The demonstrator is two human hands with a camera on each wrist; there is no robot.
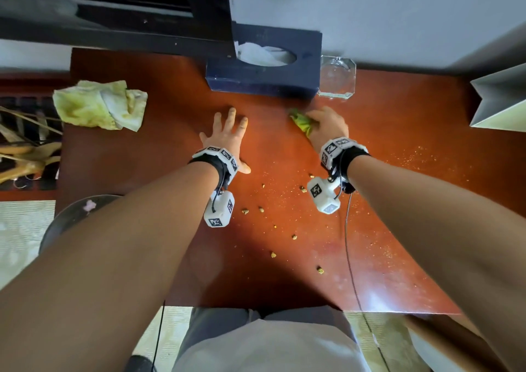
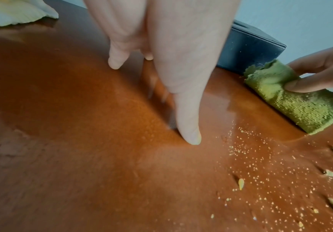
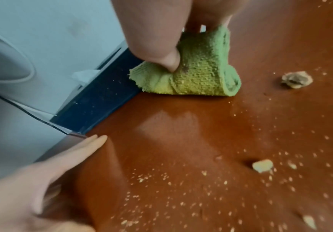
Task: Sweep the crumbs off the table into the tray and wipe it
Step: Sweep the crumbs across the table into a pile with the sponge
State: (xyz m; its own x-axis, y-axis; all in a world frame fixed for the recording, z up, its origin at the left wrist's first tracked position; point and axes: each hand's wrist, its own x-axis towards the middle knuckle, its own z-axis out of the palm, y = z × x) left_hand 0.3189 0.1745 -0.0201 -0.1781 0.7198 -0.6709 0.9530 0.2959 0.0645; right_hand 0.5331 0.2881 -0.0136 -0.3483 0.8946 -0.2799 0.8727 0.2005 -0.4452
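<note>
On the red-brown table (image 1: pixel 159 155) my right hand (image 1: pixel 324 123) grips a folded green cloth (image 1: pixel 301 122) and holds it down on the wood just in front of the dark blue tissue box (image 1: pixel 264 67). In the right wrist view the thumb (image 3: pixel 167 61) digs into the cloth (image 3: pixel 201 75), which is dusted with fine crumbs. My left hand (image 1: pixel 230 132) lies flat on the table with straight, spread fingers, left of the cloth. Crumbs (image 1: pixel 284 215), some chunky and some fine, lie scattered nearer to me and out to the right. A clear glass dish (image 1: pixel 337 76) stands right of the box.
A crumpled yellow-white cloth (image 1: pixel 99 105) lies at the table's far left corner. A white paper bag (image 1: pixel 501 101) stands at the right edge. A dark round object (image 1: pixel 74 220) sits below the table's left side. The wall runs right behind the box.
</note>
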